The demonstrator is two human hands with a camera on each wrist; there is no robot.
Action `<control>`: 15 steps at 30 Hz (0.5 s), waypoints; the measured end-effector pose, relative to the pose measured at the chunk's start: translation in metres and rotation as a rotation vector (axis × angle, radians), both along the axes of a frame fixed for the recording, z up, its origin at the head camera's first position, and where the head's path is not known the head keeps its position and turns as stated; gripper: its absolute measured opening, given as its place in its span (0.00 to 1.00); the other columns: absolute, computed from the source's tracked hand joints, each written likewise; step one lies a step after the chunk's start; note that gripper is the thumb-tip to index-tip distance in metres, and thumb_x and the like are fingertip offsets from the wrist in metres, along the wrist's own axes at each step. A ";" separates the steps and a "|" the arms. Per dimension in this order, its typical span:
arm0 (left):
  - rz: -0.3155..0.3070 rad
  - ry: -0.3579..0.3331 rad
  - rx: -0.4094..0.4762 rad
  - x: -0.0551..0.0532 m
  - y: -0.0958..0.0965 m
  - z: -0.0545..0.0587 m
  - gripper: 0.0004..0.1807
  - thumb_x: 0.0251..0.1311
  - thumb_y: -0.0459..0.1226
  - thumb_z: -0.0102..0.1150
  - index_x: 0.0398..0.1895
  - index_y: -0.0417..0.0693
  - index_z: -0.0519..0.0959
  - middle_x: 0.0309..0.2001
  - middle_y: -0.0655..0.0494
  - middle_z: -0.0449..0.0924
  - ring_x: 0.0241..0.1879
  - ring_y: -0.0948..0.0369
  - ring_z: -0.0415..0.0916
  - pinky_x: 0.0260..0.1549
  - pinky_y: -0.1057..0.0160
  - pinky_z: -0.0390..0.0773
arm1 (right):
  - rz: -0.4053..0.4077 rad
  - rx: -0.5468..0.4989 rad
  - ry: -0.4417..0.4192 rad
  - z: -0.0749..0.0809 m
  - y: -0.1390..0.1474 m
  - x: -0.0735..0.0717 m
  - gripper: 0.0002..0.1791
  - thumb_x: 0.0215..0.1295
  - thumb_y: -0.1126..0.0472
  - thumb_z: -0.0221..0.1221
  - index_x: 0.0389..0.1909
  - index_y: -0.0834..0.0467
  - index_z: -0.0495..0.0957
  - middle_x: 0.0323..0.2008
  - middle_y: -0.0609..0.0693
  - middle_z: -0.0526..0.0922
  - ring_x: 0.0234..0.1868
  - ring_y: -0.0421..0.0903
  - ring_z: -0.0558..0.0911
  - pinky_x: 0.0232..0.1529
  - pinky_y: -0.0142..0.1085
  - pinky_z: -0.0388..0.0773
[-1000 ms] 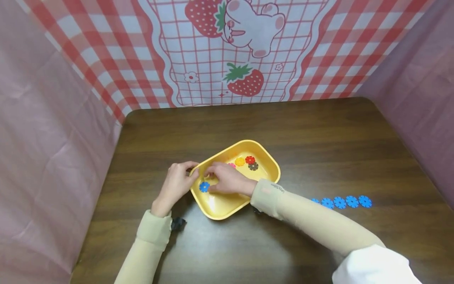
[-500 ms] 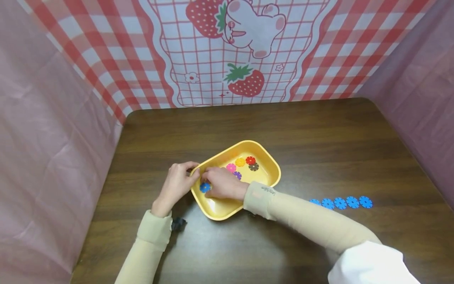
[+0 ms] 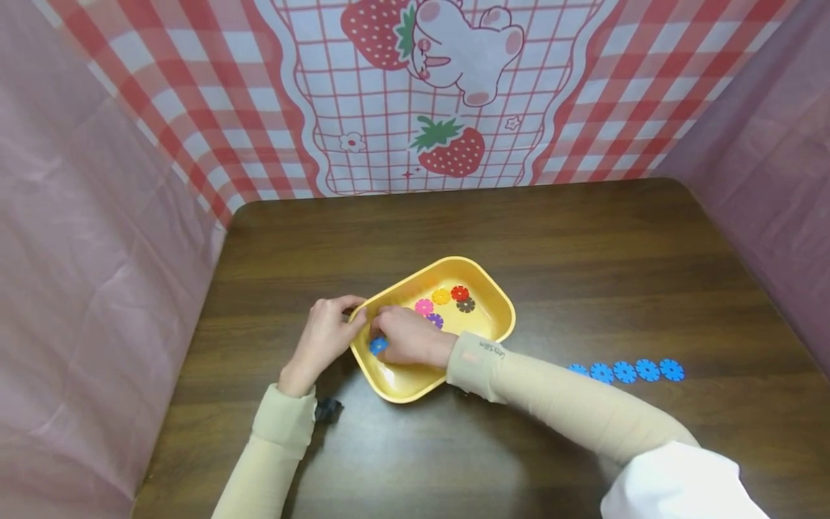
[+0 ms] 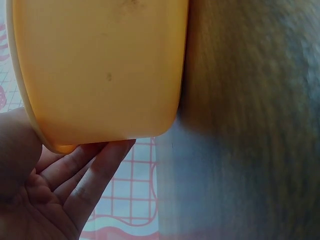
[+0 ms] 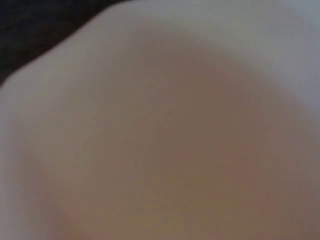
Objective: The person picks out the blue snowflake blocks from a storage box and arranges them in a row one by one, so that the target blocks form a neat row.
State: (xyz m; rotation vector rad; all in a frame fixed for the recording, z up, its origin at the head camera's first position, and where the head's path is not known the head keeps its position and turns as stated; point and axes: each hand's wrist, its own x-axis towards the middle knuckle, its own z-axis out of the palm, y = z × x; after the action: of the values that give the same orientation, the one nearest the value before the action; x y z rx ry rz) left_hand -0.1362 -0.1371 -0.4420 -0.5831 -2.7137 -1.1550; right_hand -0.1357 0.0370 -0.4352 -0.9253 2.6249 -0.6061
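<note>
A yellow plastic basin (image 3: 499, 288) sits at an angle on the table. With thumb over its left rim and fingers outside, my left hand (image 3: 324, 333) holds it; the left wrist view shows the fingers (image 4: 95, 180) against the outer wall. Inside, my right hand (image 3: 410, 336) pinches a blue notched disc (image 3: 378, 347), which looks tilted. Pink (image 3: 424, 308), purple (image 3: 435, 321), yellow (image 3: 441, 296), red (image 3: 460, 293) and brown (image 3: 465, 305) notched discs lie on the basin's floor beyond that hand. Blurred skin or sleeve fills the right wrist view.
Several blue notched discs (image 3: 625, 372) lie in a row on the wooden table (image 3: 583, 274) at the right, partly behind the right forearm (image 3: 570, 411). A checked cloth (image 3: 253, 137) hangs behind the table, pink curtains (image 3: 97, 252) at the sides.
My right hand has closed its fingers on the blue disc, which has tipped from lying flat. The pink and purple discs show more fully. My left hand stays on the rim.
</note>
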 end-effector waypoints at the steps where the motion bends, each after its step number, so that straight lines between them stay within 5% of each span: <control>1: -0.001 0.003 0.000 0.000 0.000 0.000 0.08 0.56 0.29 0.63 0.38 0.37 0.87 0.33 0.47 0.87 0.32 0.55 0.83 0.32 0.56 0.80 | 0.001 -0.003 0.002 0.000 0.001 0.000 0.11 0.53 0.63 0.69 0.39 0.58 0.86 0.37 0.47 0.83 0.38 0.43 0.80 0.43 0.33 0.77; 9: -0.006 0.000 0.008 0.000 0.000 0.001 0.08 0.56 0.29 0.63 0.38 0.37 0.87 0.34 0.47 0.87 0.31 0.56 0.82 0.30 0.57 0.79 | -0.046 -0.057 -0.010 0.006 0.012 -0.001 0.07 0.53 0.62 0.67 0.34 0.57 0.84 0.28 0.46 0.80 0.31 0.43 0.75 0.33 0.32 0.72; 15: -0.008 -0.035 0.002 0.001 0.000 0.002 0.09 0.58 0.29 0.62 0.40 0.36 0.87 0.35 0.46 0.87 0.32 0.56 0.82 0.32 0.57 0.80 | -0.089 -0.101 0.032 0.020 0.031 -0.001 0.14 0.53 0.58 0.71 0.39 0.59 0.84 0.32 0.46 0.80 0.34 0.43 0.76 0.39 0.35 0.74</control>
State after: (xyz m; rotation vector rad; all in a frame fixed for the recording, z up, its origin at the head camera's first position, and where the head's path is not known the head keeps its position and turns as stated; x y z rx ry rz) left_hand -0.1357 -0.1371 -0.4400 -0.5796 -2.7412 -1.1803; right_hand -0.1362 0.0681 -0.4157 -0.8571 2.6975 -0.7578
